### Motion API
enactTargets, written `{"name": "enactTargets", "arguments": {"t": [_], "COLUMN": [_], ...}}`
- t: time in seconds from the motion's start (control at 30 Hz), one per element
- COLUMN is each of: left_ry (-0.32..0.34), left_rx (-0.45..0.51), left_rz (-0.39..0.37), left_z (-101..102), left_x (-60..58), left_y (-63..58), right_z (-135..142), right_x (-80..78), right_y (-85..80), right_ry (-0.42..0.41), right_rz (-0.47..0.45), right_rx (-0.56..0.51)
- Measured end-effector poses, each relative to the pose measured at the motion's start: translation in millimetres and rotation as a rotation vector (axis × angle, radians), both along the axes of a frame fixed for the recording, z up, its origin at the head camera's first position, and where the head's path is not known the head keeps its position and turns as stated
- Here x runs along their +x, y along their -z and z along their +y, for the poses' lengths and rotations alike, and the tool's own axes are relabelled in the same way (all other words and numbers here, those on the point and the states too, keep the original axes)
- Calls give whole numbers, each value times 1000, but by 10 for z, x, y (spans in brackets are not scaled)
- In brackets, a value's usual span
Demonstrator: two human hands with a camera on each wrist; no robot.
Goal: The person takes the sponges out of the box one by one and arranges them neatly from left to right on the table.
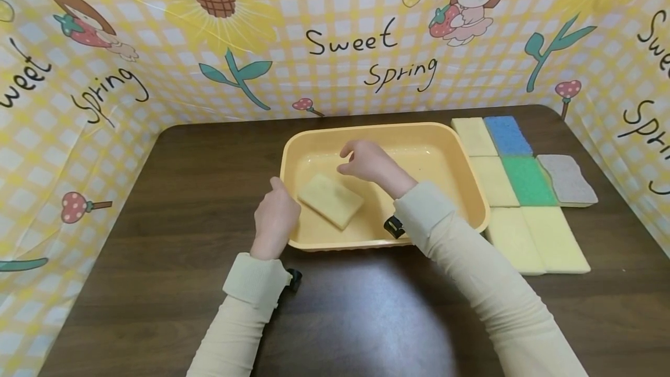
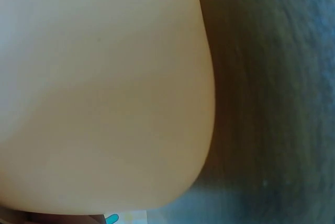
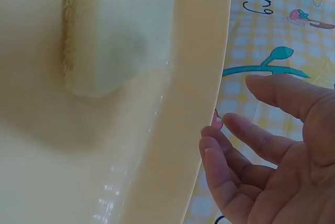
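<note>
A shallow yellow plastic tub [image 1: 384, 245] stands on the table, and one pale yellow sponge [image 1: 331, 200] lies flat in its left part. At the tub's left rim my left hand [image 1: 276, 214] grips the edge with curled fingers. The left wrist view is mostly filled by the tub's outer wall [image 2: 115, 103]. Above the tub, up and right of the sponge, my right hand [image 1: 369, 162] hovers with nothing in it. Its fingers [image 3: 222, 179] are loosely bent and parted from the thumb in the right wrist view.
Right of the tub, several sponges lie side by side: pale yellow ones [image 1: 555, 240], a blue one [image 1: 509, 135], a green one [image 1: 528, 181] and a grey-topped one [image 1: 567, 179]. A printed cloth [image 1: 340, 86] surrounds the dark wooden table [image 1: 204, 191] at the back and sides.
</note>
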State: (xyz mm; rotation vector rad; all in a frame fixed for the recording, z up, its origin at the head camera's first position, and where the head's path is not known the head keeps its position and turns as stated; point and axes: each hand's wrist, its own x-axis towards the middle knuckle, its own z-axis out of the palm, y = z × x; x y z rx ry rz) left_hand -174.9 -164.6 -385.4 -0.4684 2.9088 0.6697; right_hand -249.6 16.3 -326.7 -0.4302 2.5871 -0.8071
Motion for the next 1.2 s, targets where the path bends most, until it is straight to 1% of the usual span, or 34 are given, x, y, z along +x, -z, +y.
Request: {"name": "enactTargets", "arguments": {"t": [0.17,0.47,0.6,0.83,1.0,1.2], "left_ry": [-5,-10,-9,-8,-13,-13], "left_rx": [-3,3,1,-3,-2,4], "left_rz": [-5,-20,-12,-7,-14,-13], "left_z": [-3,1,4,5,3,0], "left_x": [-1,-11,-8,-10,-14,-14], "left_y": [1,16,17,14,15,15], "right_z": [-79,-140,-156,-166,-154,-145], "right_x": [-1,-3,-6,-1,10,5], "right_y": [18,24,95,252,311,342], "right_ry": [-16,-12,-9,-26,-43,-88], "right_rz": [-2,-11,-24,-33,-55,-75], "right_rx": [6,13,23,90,123,179]}}
